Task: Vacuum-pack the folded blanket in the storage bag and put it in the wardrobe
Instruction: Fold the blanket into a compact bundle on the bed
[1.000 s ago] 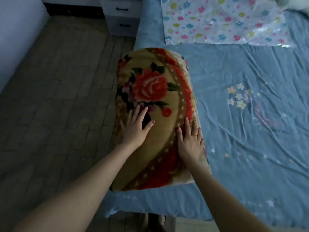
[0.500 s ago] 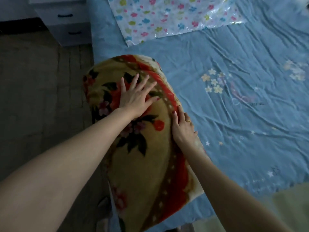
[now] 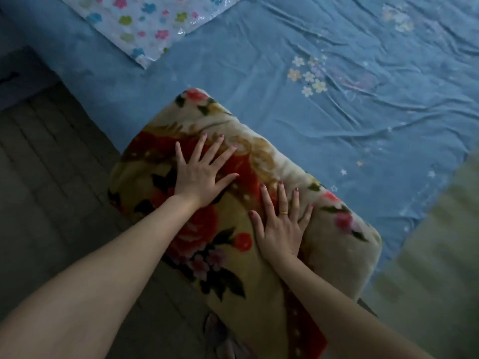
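On the bed's (image 3: 259, 73) corner, left hand (image 3: 201, 174) and right hand (image 3: 281, 226) press flat, fingers spread, likely squeezing the folded blanket (image 3: 233, 255) compact for bagging.

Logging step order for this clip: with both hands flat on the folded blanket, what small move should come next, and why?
Probably grip the folded blanket and carry it toward the storage bag. The left hand and right hand only press flat on it, and the bag lies apart on the bed sheet.
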